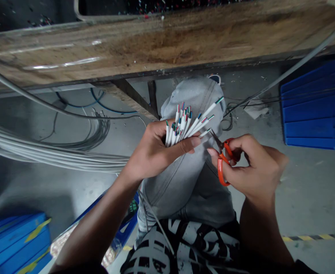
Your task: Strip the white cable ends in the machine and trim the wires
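My left hand (158, 148) is closed around a bundle of white cables (183, 127), their cut ends pointing up and away from me. Coloured inner wires in red, green and blue show at the tips. In my right hand (253, 167) is a pair of scissors (223, 152) with orange handles, fingers through the loops. The blades meet the tip of one cable that sticks out to the right of the bundle. Whether they are closed on it I cannot tell. Beyond my left hand the cables' long lengths run off to the left.
A wooden workbench edge (167, 42) spans the top. Blue crates stand at the right (316, 110) and lower left (15, 243). Grey cable loops (95, 131) hang at the left. A loose grey cable (287, 74) crosses the upper right. My knee (184, 182) is below the bundle.
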The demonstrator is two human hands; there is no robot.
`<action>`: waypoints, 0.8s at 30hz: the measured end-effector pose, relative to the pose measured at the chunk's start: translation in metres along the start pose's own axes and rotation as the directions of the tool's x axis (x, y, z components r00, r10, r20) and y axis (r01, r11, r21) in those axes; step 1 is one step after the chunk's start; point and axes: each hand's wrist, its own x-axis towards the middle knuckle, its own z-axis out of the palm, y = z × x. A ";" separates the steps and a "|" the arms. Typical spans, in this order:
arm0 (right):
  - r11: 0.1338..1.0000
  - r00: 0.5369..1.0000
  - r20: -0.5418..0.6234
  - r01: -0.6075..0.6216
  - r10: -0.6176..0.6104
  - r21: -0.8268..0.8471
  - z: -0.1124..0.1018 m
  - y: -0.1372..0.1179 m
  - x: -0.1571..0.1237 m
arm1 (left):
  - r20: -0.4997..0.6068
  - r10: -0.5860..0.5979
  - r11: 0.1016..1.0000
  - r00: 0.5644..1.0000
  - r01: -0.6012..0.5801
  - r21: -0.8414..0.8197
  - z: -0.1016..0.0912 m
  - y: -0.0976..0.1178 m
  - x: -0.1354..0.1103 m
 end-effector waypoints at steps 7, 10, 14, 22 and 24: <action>0.998 0.998 -0.009 0.056 -0.056 -0.040 0.001 0.002 0.000 | 0.000 0.011 1.000 1.000 -0.011 0.026 -0.001 -0.001 0.000; 0.999 0.999 -0.032 0.036 -0.037 -0.039 0.000 0.003 -0.001 | 0.016 0.019 0.999 1.000 -0.019 0.030 -0.001 -0.001 0.000; 0.998 0.999 -0.036 0.024 -0.026 -0.059 -0.002 0.006 -0.003 | 0.013 0.018 0.998 1.000 -0.018 0.062 -0.001 -0.001 0.000; 0.999 0.999 -0.038 0.014 -0.016 -0.046 0.000 0.005 -0.004 | 0.011 0.024 0.993 1.000 -0.026 0.112 0.001 0.003 0.000; 0.998 0.999 -0.045 0.011 -0.014 -0.055 0.000 0.005 -0.005 | 0.015 0.025 0.994 1.000 -0.027 0.111 0.001 0.003 0.000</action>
